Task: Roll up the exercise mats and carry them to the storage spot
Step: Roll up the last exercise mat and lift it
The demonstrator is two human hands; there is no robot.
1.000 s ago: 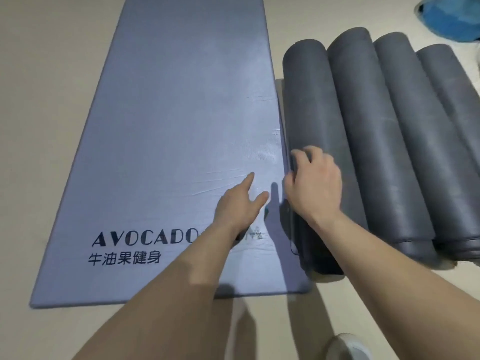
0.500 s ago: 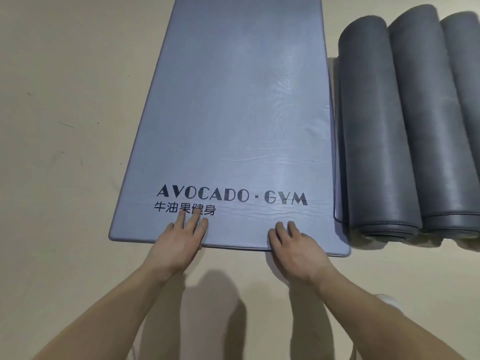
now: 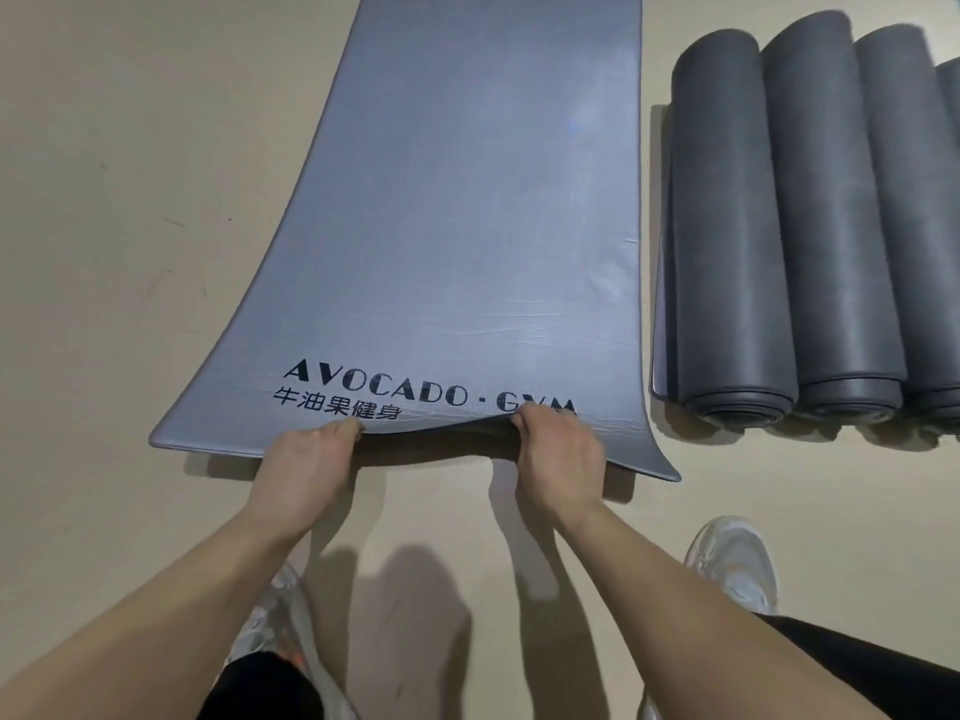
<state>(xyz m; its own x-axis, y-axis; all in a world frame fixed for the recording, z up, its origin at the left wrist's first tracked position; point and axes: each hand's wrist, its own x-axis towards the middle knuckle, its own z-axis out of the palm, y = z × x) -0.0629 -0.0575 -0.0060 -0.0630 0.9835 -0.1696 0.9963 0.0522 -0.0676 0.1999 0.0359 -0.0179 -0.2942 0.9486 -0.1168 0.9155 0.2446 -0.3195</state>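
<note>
I see both hands, left hand [image 3: 306, 462] and right hand [image 3: 558, 454], pinching the flat mat [image 3: 467, 226] near edge lifted off the floor [image 3: 104, 200], long axis straight ahead, rolled mats [image 3: 737, 241] lying right.

Both hands grip the near edge of a flat grey mat [image 3: 467, 226] on a beige floor [image 3: 130, 200].

The left hand [image 3: 306, 459] and right hand [image 3: 558, 454] curl round the mat's near edge, which arches up between them, while its near corners lie low. "AVOCADO · GYM" and a line of Chinese characters are printed just beyond the knuckles. To the right, apart from the mat, dark grey rolled mats [image 3: 727, 226] lie side by side, probably four, the last cut off by the frame. A pale left shoe [image 3: 275, 615] and right shoe [image 3: 732, 558] stand nearest.
</note>
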